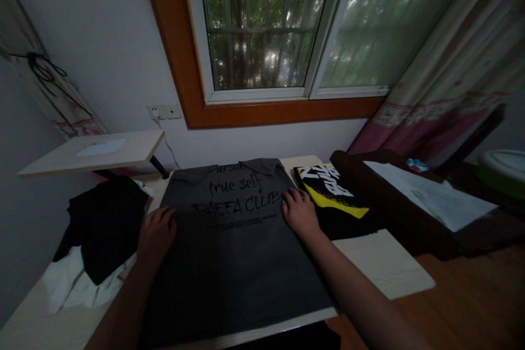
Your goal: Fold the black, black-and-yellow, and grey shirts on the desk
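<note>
A dark grey shirt (238,262) lies spread on the table, with black lettering across its upper part. Its top edge is folded over near the wall. My left hand (158,232) rests at the shirt's left edge, fingers slightly bent on the cloth. On the opposite edge lies my right hand (298,210), its fingers apart and touching the fabric beside the lettering. Just right of that hand is a folded black garment (334,191) with yellow and white print.
Black clothing (110,229) and white cloth (69,281) are heaped on the left. A raised wooden shelf (61,156) overhangs that side. The pale table (385,262) ends at the right, near a dark brown surface bearing a white sheet (430,194). A window (266,27) is ahead.
</note>
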Demonstrator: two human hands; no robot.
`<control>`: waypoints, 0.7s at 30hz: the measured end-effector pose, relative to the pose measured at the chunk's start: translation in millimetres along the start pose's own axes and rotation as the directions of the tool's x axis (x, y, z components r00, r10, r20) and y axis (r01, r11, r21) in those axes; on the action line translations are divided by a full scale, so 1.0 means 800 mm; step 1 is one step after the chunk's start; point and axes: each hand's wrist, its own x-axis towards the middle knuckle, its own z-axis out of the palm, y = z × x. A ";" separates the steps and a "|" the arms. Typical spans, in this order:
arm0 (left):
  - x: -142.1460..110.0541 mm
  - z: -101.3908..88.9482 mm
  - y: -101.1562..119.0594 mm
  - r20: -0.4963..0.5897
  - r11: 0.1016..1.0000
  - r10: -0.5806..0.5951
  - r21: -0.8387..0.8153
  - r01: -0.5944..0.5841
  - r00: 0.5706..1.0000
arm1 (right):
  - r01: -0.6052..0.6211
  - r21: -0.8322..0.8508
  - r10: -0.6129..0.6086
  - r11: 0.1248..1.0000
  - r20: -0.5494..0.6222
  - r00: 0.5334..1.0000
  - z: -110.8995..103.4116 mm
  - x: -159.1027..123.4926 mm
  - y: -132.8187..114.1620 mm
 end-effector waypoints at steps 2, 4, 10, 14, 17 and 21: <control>-0.003 -0.005 0.001 -0.003 1.000 -0.006 0.012 0.006 1.000 | -0.026 -0.028 0.026 0.999 0.002 1.000 -0.005 -0.004 -0.003; -0.006 -0.010 0.003 -0.006 1.000 -0.013 0.021 0.013 1.000 | -0.036 -0.058 0.037 0.998 0.006 0.999 -0.009 -0.007 -0.004; -0.014 -0.030 0.013 0.033 0.993 -0.080 0.088 0.077 0.996 | -0.036 -0.119 0.041 0.992 0.035 0.999 -0.016 -0.018 0.002; -0.024 -0.043 0.019 0.078 0.978 -0.171 0.134 0.160 0.982 | -0.066 -0.163 0.083 0.984 0.101 0.991 -0.017 -0.027 0.009; -0.031 -0.048 0.019 0.135 0.965 -0.239 0.145 0.219 0.962 | -0.040 -0.193 0.062 0.980 0.108 0.992 -0.018 -0.032 0.012; -0.036 -0.050 0.018 0.149 0.960 -0.249 0.165 0.224 0.957 | -0.042 -0.206 0.062 0.978 0.091 0.994 -0.022 -0.034 0.012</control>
